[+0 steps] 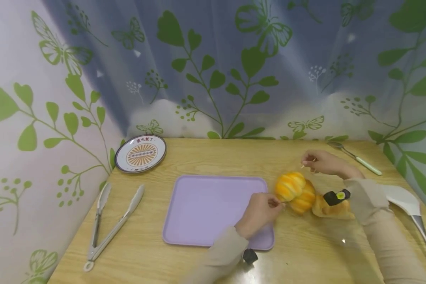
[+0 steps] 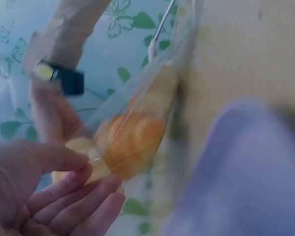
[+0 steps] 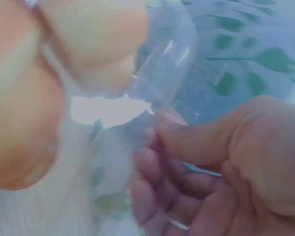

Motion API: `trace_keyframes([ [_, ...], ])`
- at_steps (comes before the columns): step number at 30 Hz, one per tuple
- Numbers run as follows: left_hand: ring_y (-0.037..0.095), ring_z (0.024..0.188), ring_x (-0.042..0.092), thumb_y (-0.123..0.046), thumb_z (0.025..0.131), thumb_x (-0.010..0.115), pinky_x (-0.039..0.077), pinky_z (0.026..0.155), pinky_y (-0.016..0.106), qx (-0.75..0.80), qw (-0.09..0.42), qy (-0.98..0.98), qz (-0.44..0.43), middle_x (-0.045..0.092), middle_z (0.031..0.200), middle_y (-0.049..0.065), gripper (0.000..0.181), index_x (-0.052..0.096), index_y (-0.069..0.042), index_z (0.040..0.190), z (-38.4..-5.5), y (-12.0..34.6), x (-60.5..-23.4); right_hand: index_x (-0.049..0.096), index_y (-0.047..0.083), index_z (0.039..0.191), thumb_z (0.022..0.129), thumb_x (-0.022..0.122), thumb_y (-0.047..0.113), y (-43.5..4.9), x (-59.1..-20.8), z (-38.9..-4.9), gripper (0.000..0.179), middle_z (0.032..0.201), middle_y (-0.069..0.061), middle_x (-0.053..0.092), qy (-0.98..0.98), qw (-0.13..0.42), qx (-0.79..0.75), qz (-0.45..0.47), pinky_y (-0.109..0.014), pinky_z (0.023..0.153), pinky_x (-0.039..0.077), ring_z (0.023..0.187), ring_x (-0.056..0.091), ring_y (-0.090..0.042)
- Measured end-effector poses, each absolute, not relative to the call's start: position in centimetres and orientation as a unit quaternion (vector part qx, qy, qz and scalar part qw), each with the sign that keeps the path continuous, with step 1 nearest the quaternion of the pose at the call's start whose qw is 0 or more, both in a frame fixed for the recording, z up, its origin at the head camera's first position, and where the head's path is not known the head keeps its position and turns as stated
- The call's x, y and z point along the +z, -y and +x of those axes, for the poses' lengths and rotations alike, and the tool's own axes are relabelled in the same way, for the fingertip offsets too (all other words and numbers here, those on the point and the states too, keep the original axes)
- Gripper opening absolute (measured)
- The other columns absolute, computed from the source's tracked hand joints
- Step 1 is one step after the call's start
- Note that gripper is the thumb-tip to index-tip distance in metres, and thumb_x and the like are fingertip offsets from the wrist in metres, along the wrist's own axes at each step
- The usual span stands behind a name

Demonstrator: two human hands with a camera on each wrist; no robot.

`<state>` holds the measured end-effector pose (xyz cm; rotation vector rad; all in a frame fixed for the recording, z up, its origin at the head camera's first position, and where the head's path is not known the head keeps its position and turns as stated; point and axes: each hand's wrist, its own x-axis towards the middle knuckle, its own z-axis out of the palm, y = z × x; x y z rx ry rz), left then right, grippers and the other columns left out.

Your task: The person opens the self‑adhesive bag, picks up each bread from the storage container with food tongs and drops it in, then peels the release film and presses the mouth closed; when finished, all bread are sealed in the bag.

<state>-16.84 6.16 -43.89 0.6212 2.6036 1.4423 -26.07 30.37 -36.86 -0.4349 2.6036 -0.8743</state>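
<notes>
A clear plastic bag (image 3: 174, 54) holds several golden bread rolls (image 1: 290, 186). Thumb and fingers of my left hand (image 1: 260, 213) pinch the bag's edge at the near left side of the rolls, over the right rim of the lilac tray (image 1: 206, 209). On the far side, my right hand (image 1: 323, 162) pinches another part of the clear film, as the right wrist view shows up close. One roll's ridged orange top (image 2: 132, 140) lies behind the film in the left wrist view. Paler bread (image 1: 331, 207) lies to the right, partly behind the right wrist's dark camera.
Open metal tongs (image 1: 110, 232) lie on the left of the wooden table. A patterned plate (image 1: 141, 154) leans near the back left corner. At the right are a green-handled spoon (image 1: 358, 159) and a white-headed spatula (image 1: 404, 199). Printed curtains border the table.
</notes>
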Motion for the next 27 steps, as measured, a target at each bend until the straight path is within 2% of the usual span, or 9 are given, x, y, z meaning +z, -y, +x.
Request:
trace_keyframes([
  [2,0.004,0.075,0.068,-0.013,0.09,0.067,0.05,0.067,0.008,0.455,0.029,-0.859,0.231,0.076,0.088,0.006,0.011,0.075,-0.004,0.089,-17.4,-5.5,-42.4,0.049,-0.007,0.118,0.105,0.042,0.017,-31.3,-36.1,-24.9,0.028,0.109,-0.019,0.059,-0.922,0.141,-0.335,-0.135,-0.032,0.077,0.054,0.085,0.059,-0.015],
  [4,0.008,0.082,0.07,-0.014,0.091,0.065,0.052,0.073,0.011,0.441,0.014,-0.862,0.248,0.076,0.092,0.006,0.012,0.074,-0.005,0.092,-17.9,-4.8,-40.9,0.049,-0.005,0.119,0.106,0.042,0.02,-31.9,-35.4,-23.5,0.029,0.104,-0.008,0.06,-0.918,0.095,-0.367,-0.115,-0.025,0.074,0.053,0.082,0.057,-0.008],
  [7,0.015,0.092,0.071,-0.015,0.094,0.062,0.054,0.082,0.017,0.423,-0.01,-0.863,0.277,0.076,0.098,0.006,0.013,0.072,-0.007,0.095,-18.8,-4.0,-38.4,0.053,0.008,0.113,0.104,0.045,0.019,-32.7,-35.0,-21.5,0.016,0.093,0.011,0.06,-0.89,0.021,-0.446,-0.093,-0.016,0.069,0.051,0.076,0.056,0.001],
  [9,0.019,0.098,0.071,-0.017,0.096,0.061,0.055,0.088,0.022,0.418,-0.021,-0.86,0.291,0.075,0.101,0.006,0.014,0.071,-0.007,0.097,-19.5,-3.6,-36.8,0.056,0.015,0.107,0.103,0.048,0.015,-33.0,-35.0,-20.3,0.009,0.085,0.018,0.06,-0.843,-0.021,-0.53,-0.087,-0.014,0.067,0.051,0.073,0.057,0.002],
  [12,0.024,0.104,0.07,-0.017,0.098,0.06,0.055,0.093,0.029,0.414,-0.059,-0.847,0.328,0.074,0.107,0.009,0.016,0.069,-0.004,0.099,-20.6,-3.3,-34.9,0.06,0.019,0.103,0.1,0.052,0.008,-33.2,-35.1,-18.7,0.013,0.088,0.014,0.064,-0.746,-0.057,-0.657,-0.093,-0.013,0.067,0.052,0.073,0.059,-0.001],
  [16,0.027,0.107,0.069,-0.016,0.097,0.059,0.053,0.096,0.032,0.419,-0.089,-0.824,0.37,0.073,0.11,0.013,0.018,0.068,-0.001,0.101,-21.7,-3.4,-33.7,0.061,0.011,0.104,0.098,0.054,0.003,-33.0,-35.5,-17.3,0.012,0.092,0.008,0.066,-0.668,-0.091,-0.732,-0.097,-0.014,0.069,0.052,0.074,0.061,-0.004],
  [23,0.022,0.106,0.067,-0.021,0.1,0.052,0.051,0.095,0.023,0.429,-0.027,-0.832,0.35,0.071,0.111,0.011,0.021,0.063,-0.004,0.106,-22.6,-4.4,-35.0,0.062,0.015,0.102,0.098,0.056,0.008,-33.0,-37.2,-16.6,0.01,0.092,0.013,0.067,-0.691,-0.115,-0.712,-0.051,-0.011,0.067,0.051,0.07,0.06,-0.002],
  [27,0.027,0.115,0.064,-0.021,0.103,0.047,0.051,0.097,0.027,0.474,-0.032,-0.818,0.325,0.067,0.118,0.014,0.022,0.058,-0.002,0.108,-22.9,-4.9,-35.5,0.063,0.014,0.101,0.097,0.057,0.01,-32.9,-37.5,-16.4,0.008,0.089,0.011,0.065,-0.68,-0.138,-0.719,-0.043,-0.011,0.066,0.05,0.071,0.06,-0.001],
])
